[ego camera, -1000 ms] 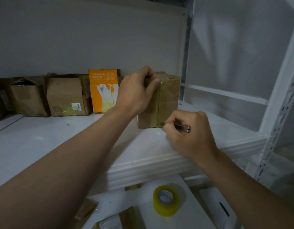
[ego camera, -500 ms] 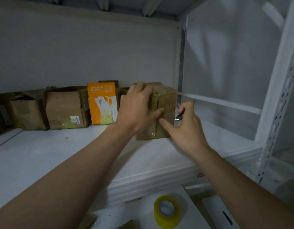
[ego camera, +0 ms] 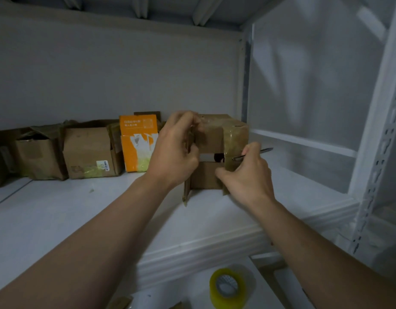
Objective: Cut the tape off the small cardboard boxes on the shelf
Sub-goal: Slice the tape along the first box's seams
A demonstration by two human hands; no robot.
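Tape (ego camera: 233, 139) is what you are freeing: a glossy strip down the front of the box (ego camera: 215, 134), which stands on the shelf (ego camera: 59, 219) at 12 o'clock ahead of you. Your right hand (ego camera: 248, 181), nearer you at the box's 4 o'clock corner, pinches the strip's lower part, and its fingers curl round a thin blade (ego camera: 262, 150) pointing to 2 o'clock. Your left hand (ego camera: 174, 152) grips the box's upper flap on its 9 o'clock side. The front seam gapes, so the cut there looks mostly done. Peel the strip off the card under steady tension, keep the edge turned away from your left fingers, and slice only where the tape holds. Press the box down so it cannot skid.

Counted near to far: one yellow roll (ego camera: 227, 286) at 6 o'clock below the shelf, two hands, one blade, one box in hand. Along the back wall, from 11 round to 9 o'clock, stand one orange box (ego camera: 139, 148), a brown sliver behind it, and three brown boxes (ego camera: 92, 152), the last cut off by the frame.
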